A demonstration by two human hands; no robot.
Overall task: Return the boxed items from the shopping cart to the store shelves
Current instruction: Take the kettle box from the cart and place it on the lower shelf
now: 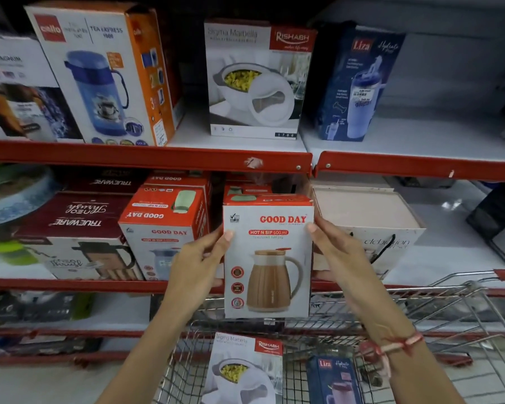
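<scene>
I hold a white and red Good Day jug box (267, 258) upright in both hands, in front of the middle shelf and above the cart. My left hand (197, 265) grips its left side, my right hand (337, 255) its right side. Behind it on the middle shelf (99, 284) stand more Good Day boxes (164, 231). Below, the wire shopping cart (420, 313) holds a white Rishabh casserole box (242, 371) and a dark blue Liza bottle box (333, 380).
The top shelf (146, 156) carries a Cello flask box (105, 74), a Rishabh box (257, 80) and a Liza box (359, 83). A beige box (368, 217) sits right of the held box; Trueware boxes (82, 228) stand at the left.
</scene>
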